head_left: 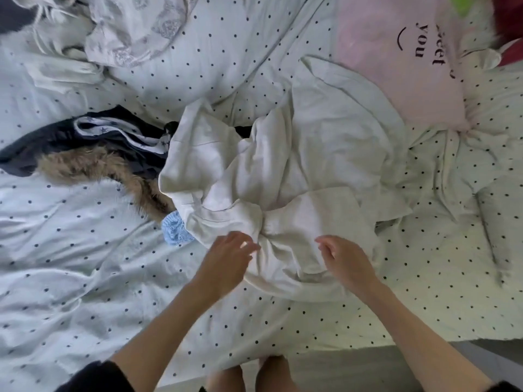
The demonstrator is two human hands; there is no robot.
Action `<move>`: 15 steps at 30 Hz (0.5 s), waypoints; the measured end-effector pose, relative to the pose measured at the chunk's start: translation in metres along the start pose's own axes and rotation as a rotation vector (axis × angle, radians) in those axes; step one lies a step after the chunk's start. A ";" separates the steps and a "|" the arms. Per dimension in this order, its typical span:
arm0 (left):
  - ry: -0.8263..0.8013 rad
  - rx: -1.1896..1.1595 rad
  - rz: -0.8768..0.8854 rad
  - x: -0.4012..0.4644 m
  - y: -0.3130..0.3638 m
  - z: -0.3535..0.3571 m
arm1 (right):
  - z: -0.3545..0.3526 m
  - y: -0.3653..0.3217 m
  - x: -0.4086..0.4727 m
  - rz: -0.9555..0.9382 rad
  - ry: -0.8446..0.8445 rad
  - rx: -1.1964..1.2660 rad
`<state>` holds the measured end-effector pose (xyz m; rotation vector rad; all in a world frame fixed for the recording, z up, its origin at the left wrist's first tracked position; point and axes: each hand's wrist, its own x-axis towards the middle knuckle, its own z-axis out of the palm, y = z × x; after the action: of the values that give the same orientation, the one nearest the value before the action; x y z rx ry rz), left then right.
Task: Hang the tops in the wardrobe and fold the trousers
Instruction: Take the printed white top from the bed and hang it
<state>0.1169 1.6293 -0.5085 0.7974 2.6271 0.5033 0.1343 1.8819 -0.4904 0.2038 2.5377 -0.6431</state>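
Observation:
A crumpled white garment (254,179) lies in a heap in the middle of the dotted bed cover (85,264). My left hand (226,258) reaches over its near edge with fingers relaxed and slightly spread, holding nothing. On the garment's near right part is my right hand (345,261), fingers loosely curled, with no cloth visibly gripped. A dark navy garment with a fur trim (93,162) lies to the left of the white heap. A small light-blue knitted piece (175,227) peeks out beside the white garment.
A pink pillow with black lettering (396,66) lies at the back right. A grey patterned cloth (135,29) is bunched at the back left. The bed's near edge and the floor (368,369) run along the bottom, with my feet below.

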 end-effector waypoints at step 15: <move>-0.103 -1.540 -1.102 -0.035 -0.047 -0.019 | 0.084 -0.137 0.002 -0.400 -0.169 -0.015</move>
<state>0.1142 1.5682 -0.5038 -0.9573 1.3798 1.5609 0.1336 1.7215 -0.5000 -0.3590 2.4331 -0.7535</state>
